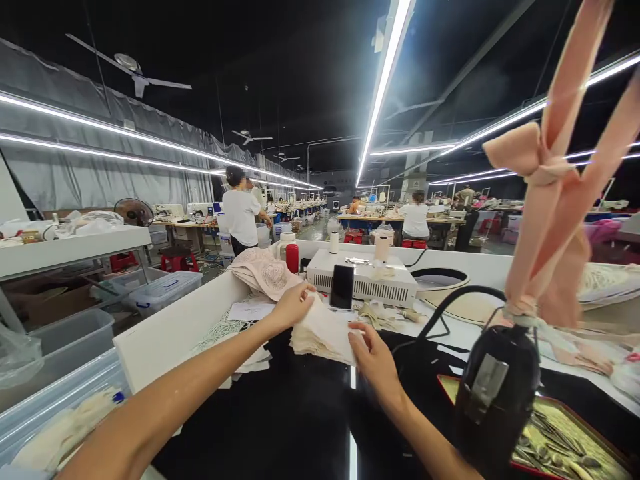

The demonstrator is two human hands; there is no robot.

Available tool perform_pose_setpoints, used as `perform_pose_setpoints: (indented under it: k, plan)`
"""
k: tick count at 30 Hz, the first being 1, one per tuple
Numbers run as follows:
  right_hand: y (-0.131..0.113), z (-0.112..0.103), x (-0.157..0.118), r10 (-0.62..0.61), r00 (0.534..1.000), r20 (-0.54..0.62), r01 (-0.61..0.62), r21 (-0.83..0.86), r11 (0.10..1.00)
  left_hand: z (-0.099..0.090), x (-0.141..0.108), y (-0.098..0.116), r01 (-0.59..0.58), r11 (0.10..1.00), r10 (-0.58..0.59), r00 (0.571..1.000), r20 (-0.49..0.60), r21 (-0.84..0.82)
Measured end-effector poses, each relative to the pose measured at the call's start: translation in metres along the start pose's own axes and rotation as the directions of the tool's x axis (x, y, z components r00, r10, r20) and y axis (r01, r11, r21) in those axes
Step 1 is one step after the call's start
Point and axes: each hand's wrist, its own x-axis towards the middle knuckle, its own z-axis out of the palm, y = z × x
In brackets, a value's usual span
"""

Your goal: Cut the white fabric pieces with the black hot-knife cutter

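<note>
Glossy black tabletop (295, 413) mostly bare on near side of layered cream fabric stack (323, 333), OK to pass low. Fwd blocked: upright black phone (342, 287), then white vented metal box (383, 288). R: rounded black housing (500, 427) w/ knotted pink cloth strips (535, 227) obstructs.

The workbench (300, 413) carries a vented white box (385, 290) and a tray (449, 387).

A stack of thin cream fabric pieces (320, 337) is lying on the glossy black tabletop (290, 420), its uneven, layered edges fanning out along the near left side. A paler, smooth top piece is covering most of the layers.
</note>
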Motion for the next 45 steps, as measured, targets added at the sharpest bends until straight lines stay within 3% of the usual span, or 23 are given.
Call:
perform_pose_setpoints:
  k: [5, 9, 17, 21, 25, 29, 34, 37, 41, 45]
  plan:
    - [0.027, -0.011, 0.039, 0.058, 0.996, -0.062, -0.064, -0.094, 0.993, 0.012, 0.021, -0.015, 0.055, 0.996, -0.052, 0.998, -0.037, 0.07]
    - [0.047, -0.015, 0.06, 0.06, 0.996, -0.071, -0.073, -0.204, 0.976, 0.023, 0.023, -0.034, 0.105, 0.987, -0.104, 0.995, -0.009, 0.12]
    - [0.069, -0.014, 0.051, -0.068, 0.998, -0.001, 0.06, -0.454, 0.889, 0.037, 0.004, -0.06, 0.231, 0.963, -0.245, 0.965, 0.097, 0.139]
    - [0.061, -0.018, 0.038, -0.146, 0.989, 0.027, 0.139, -0.515, 0.846, 0.021, -0.004, -0.058, 0.311, 0.945, -0.323, 0.935, 0.146, 0.099]
    - [0.045, -0.013, 0.022, -0.2, 0.97, 0.141, 0.244, -0.51, 0.825, -0.013, -0.015, -0.061, 0.344, 0.931, -0.36, 0.92, 0.155, 0.121]
    - [0.033, -0.006, 0.008, -0.222, 0.939, 0.262, 0.322, -0.447, 0.834, -0.057, -0.035, -0.08, 0.355, 0.897, -0.4, 0.905, 0.145, 0.263]
    - [0.028, 0.001, -0.005, -0.202, 0.933, 0.298, 0.304, -0.35, 0.886, -0.097, -0.075, -0.111, 0.365, 0.811, -0.466, 0.875, 0.128, 0.457]
    - [0.021, 0.008, -0.02, -0.203, 0.912, 0.357, 0.311, -0.277, 0.909, -0.101, -0.097, -0.125, 0.374, 0.771, -0.492, 0.864, 0.108, 0.515]
    - [0.002, 0.017, -0.055, -0.21, 0.859, 0.467, 0.334, -0.201, 0.921, -0.091, -0.113, -0.135, 0.381, 0.757, -0.493, 0.866, 0.08, 0.531]
    - [-0.019, 0.021, -0.086, -0.197, 0.74, 0.643, 0.342, -0.107, 0.934, -0.085, -0.117, -0.138, 0.387, 0.759, -0.472, 0.881, 0.033, 0.524]
